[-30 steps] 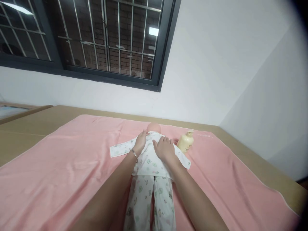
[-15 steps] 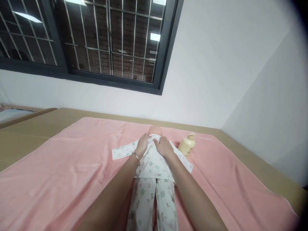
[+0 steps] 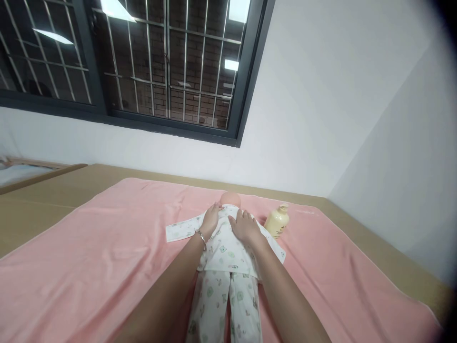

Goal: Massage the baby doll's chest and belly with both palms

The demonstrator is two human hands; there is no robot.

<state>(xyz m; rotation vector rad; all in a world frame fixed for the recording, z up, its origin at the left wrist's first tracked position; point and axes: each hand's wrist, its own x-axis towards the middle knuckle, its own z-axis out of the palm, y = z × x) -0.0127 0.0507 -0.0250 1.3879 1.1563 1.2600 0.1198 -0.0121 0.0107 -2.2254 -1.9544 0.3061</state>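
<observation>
A doll (image 3: 223, 257) lies on its length in front of me, dressed in a white printed top and matching trousers (image 3: 210, 297). Its smooth, bald head (image 3: 230, 198) is at the far end. My left hand (image 3: 211, 219), with a bracelet at the wrist, rests on the doll's left-side shoulder by the collar, fingers stretched out. On the right of the upper body, my right hand (image 3: 245, 226) lies flat with fingers spread. Both hands touch the top and hold nothing. A cream bottle (image 3: 277, 221) stands just beyond the right sleeve.
Under the doll is a pink blanket (image 3: 117, 247) over a tan surface (image 3: 53, 193). A white wall (image 3: 293, 119) and a dark-framed, barred window (image 3: 171, 71) rise behind. At far left, a raised edge (image 3: 46, 176) borders the surface.
The camera view has tipped up slightly. My right hand has slid a little down from the collar, its fingers more spread. My left hand stays at the shoulder.
</observation>
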